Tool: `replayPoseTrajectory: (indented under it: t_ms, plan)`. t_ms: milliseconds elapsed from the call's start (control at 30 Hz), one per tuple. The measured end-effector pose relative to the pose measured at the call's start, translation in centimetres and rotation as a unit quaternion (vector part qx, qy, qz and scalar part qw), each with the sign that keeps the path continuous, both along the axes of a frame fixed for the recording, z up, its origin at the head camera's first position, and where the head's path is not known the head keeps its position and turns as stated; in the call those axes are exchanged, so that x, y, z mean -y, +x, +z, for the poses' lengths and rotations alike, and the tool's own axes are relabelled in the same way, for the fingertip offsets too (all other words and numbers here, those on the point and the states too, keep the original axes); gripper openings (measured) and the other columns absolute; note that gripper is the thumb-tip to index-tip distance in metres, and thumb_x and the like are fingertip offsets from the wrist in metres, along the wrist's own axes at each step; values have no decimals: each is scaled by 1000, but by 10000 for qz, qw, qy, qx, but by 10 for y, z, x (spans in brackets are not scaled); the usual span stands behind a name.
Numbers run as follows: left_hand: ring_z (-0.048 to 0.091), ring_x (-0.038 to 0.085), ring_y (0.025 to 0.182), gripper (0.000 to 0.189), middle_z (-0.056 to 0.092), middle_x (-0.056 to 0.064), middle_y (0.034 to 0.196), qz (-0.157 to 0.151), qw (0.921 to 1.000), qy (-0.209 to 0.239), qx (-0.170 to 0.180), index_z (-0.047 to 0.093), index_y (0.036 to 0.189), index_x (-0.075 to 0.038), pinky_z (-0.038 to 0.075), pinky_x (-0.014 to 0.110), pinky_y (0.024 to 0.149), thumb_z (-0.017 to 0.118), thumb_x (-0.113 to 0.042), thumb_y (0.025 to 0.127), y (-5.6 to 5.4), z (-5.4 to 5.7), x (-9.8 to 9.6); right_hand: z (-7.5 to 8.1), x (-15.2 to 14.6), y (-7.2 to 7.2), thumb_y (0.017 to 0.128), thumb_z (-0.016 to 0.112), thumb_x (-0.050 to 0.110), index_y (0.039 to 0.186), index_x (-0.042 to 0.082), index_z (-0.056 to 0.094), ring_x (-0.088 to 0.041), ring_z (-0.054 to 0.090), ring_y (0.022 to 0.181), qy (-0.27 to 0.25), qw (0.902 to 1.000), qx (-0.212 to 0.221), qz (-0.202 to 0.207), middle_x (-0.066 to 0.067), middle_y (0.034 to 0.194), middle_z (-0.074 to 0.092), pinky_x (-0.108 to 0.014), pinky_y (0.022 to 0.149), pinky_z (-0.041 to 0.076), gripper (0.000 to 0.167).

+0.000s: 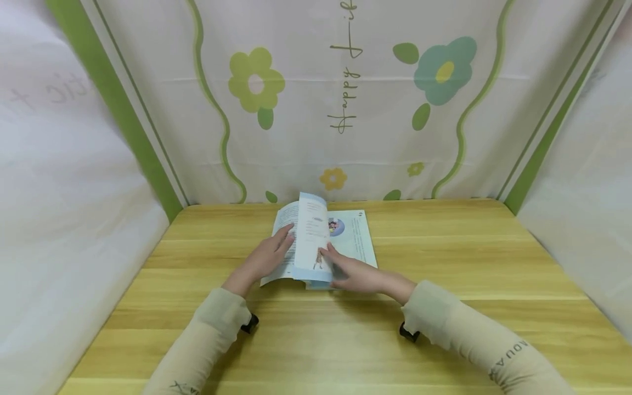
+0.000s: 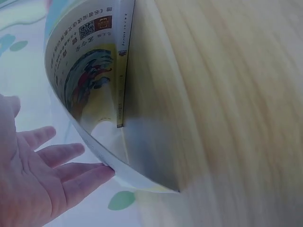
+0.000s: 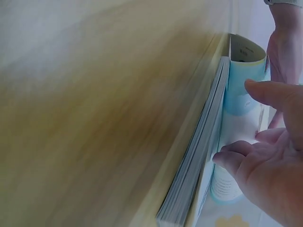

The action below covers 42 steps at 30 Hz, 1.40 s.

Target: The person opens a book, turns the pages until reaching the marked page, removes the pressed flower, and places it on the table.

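A thick paperback book (image 1: 353, 238) lies open on the wooden table, a round picture on its right page. A curved leaf (image 1: 312, 236) with blue edges stands up near its middle. On the left side my left hand (image 1: 269, 255) touches the bent leaves; in the left wrist view its straight fingers (image 2: 90, 182) meet the outside of a curling sheet (image 2: 90, 90) with a QR code. My right hand (image 1: 357, 271) is at the raised leaf's lower right. In the right wrist view its thumb (image 3: 267, 92) extends beside the blue curl (image 3: 241, 90), fingers loosely bent near the page block (image 3: 196, 156).
The wooden table (image 1: 306, 351) extends around the book. A white cloth (image 1: 296, 137) with printed flowers hangs right behind the table's far edge, and pale cloth walls (image 1: 89, 192) flank both sides. Dark wrist devices (image 1: 250, 323) sit under both sleeves.
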<state>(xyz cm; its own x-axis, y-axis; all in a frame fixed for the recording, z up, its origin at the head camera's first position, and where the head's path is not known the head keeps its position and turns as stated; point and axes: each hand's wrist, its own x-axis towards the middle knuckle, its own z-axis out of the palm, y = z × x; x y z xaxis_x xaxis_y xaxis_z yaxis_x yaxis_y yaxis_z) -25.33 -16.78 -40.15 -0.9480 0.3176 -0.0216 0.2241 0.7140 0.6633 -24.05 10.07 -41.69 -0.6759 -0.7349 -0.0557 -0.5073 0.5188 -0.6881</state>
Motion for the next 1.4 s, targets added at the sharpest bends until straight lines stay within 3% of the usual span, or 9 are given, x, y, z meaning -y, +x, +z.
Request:
replayPoseTrajectory:
  t_ms: [233, 367, 500, 633, 800, 967, 1067, 1200, 1400]
  plan:
    - [14, 40, 153, 77, 8, 20, 169, 19, 9996, -4, -292, 16, 166, -12, 19, 59, 120, 55, -43, 106, 0, 1, -3, 1, 8, 1, 100, 69, 12, 162, -2, 16, -34, 15, 153, 198, 9995, -132, 187, -20, 168, 3, -46, 121, 22, 83]
    - [6, 41, 154, 81, -1, 18, 170, -3, 9993, -173, -328, 19, 166, -13, 17, 63, 119, 62, -43, 103, 2, 1, -5, 2, 12, 5, 99, 70, 15, 162, -2, 17, -34, 16, 153, 123, 9996, -29, 245, -20, 168, 3, -47, 122, 21, 84]
    - [1, 45, 154, 76, -2, 12, 171, -140, 9987, -374, -301, 27, 164, -16, 17, 67, 117, 63, -42, 102, 3, -1, -8, 2, 14, 9, 99, 71, 19, 163, 0, 16, -30, 17, 153, 123, 9993, 143, 322, -16, 169, 7, -46, 122, 22, 86]
    - [3, 55, 149, 67, 5, 11, 171, -531, 9957, -664, -369, 35, 162, -17, 19, 68, 116, 61, -40, 104, 2, -4, -11, 0, 14, 9, 99, 70, 20, 164, 4, 13, -24, 21, 153, 261, 9982, 237, 483, -11, 169, 12, -43, 121, 24, 88]
    - [7, 58, 148, 64, 12, 14, 169, -774, 9911, -1056, -219, 38, 161, -18, 20, 66, 117, 58, -42, 105, 4, -7, -13, 2, 6, 6, 99, 70, 19, 164, 6, 18, -23, 33, 148, 592, 9965, 19, 590, -9, 169, 20, -43, 118, 32, 85]
    - [3, 53, 151, 67, 8, 15, 170, -678, 9891, -1302, 82, 30, 163, -19, 19, 67, 117, 54, -45, 106, 8, -9, -14, 4, -11, 2, 99, 69, 16, 161, 4, 32, -28, 33, 149, 863, 9936, -206, 697, -12, 166, 27, -45, 118, 31, 73]
    - [3, 52, 151, 70, 7, 15, 170, -609, 9891, -1339, 90, 27, 164, -17, 19, 65, 118, 53, -46, 106, 8, -9, -14, 3, -23, 0, 99, 69, 15, 159, 3, 35, -31, 31, 150, 942, 9932, -242, 647, -15, 165, 29, -47, 119, 28, 69]
    - [4, 50, 152, 71, 8, 15, 170, -423, 9905, -1303, 91, 25, 165, -16, 18, 64, 118, 53, -46, 106, 6, -8, -12, 3, -37, -2, 98, 71, 17, 158, 0, 34, -33, 27, 152, 935, 9947, -156, 408, -17, 165, 29, -47, 120, 25, 73]
    - [3, 51, 152, 74, 5, 13, 170, -328, 9916, -1237, 188, 20, 166, -16, 15, 66, 118, 52, -46, 107, 4, -6, -9, 5, -53, -3, 96, 75, 21, 156, -6, 35, -34, 31, 149, 1006, 9946, -248, 107, -20, 162, 32, -48, 118, 30, 77]
